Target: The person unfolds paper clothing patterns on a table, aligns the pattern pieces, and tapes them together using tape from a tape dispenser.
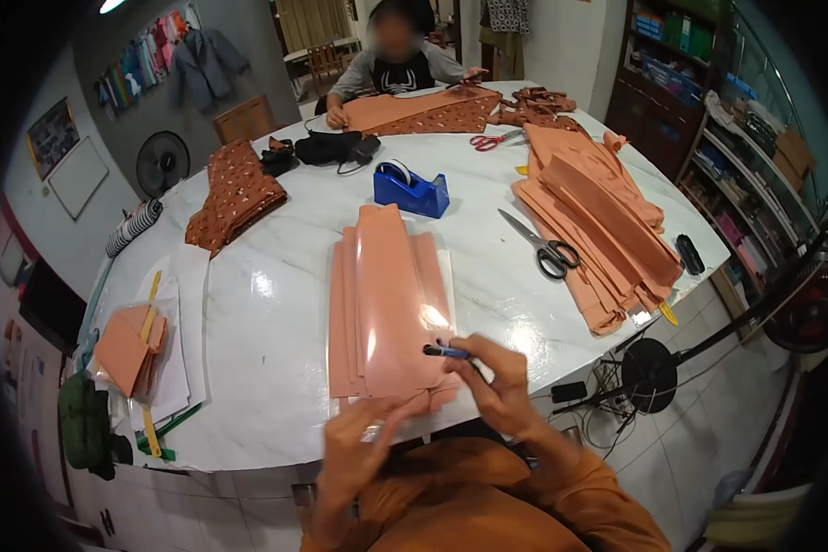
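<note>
In the head view, a stack of folded orange fabric [345,304] lies before me on the table, with a shiny clear plastic sheet or sleeve [391,317] over its middle. My right hand [495,379] is closed around a dark blue pen [446,350], its dark end over the fabric's lower right. At the near edge of the stack, my left hand [363,442] has its fingers closed on the orange fabric; they are slightly blurred. Black-handled scissors [545,248] lie to the right of the stack. Beyond it stands a blue tape dispenser [412,195].
The white marbled table [262,340] curves around me. More orange fabric [598,221] is piled at right. Patterned brown fabric [235,193] lies back left, and a packet of orange fabric [133,345] rests on papers. Across sits another person [396,69] with fabric and red scissors [492,140] nearby.
</note>
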A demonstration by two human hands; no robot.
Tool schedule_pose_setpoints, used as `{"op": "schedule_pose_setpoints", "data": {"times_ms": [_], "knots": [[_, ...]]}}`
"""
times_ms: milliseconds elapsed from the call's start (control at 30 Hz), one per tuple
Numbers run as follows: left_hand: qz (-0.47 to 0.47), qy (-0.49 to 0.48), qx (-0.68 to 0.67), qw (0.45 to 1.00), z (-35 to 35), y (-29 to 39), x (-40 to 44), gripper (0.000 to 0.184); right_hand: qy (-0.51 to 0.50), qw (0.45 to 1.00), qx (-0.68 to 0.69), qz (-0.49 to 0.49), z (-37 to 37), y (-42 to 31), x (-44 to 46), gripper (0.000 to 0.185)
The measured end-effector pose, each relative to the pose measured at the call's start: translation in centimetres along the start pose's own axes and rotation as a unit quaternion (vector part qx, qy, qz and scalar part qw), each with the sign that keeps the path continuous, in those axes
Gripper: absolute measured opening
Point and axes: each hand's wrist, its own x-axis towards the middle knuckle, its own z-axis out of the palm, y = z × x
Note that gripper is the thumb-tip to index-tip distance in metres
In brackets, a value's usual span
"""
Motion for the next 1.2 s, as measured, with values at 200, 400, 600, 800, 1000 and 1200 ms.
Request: {"op": "schedule_pose_setpoints", "data": {"times_ms": [200, 400, 600, 800, 1000, 1200], "knots": [[-0.112, 0.169, 0.197, 0.959, -6.8, -8.3, -3.1, 0.013, 0.04, 0.949, -0.304, -0.068, -4.0, 3.9, 8.7, 0.011], [-0.122, 0.24, 0.235, 0.934, -8.6, -13.6, -7.1, 0.017, -0.049, 0.841, -0.531, 0.09, -9.8, 21.0, 17.9, 0.014], [-0.113, 0.255, 0.228, 0.933, -8.3, -13.2, -6.1, 0.014, -0.014, 0.751, -0.66, 0.026, -12.1, 27.4, 17.3, 0.01], [-0.094, 0.241, 0.243, 0.935, -8.1, -13.3, -6.2, 0.014, -0.034, 0.697, -0.716, 0.014, -12.0, 27.4, 15.9, 0.015], [-0.128, 0.17, 0.146, 0.966, -6.6, -8.6, -4.3, 0.024, -0.018, 0.775, -0.619, -0.126, -11.8, 22.7, 16.5, 0.022], [-0.028, -0.002, 0.113, 0.993, -2.7, -5.1, -1.3, 0.056, -0.198, 0.817, -0.541, 0.04, -4.8, 11.8, 10.9, 0.037]]}}
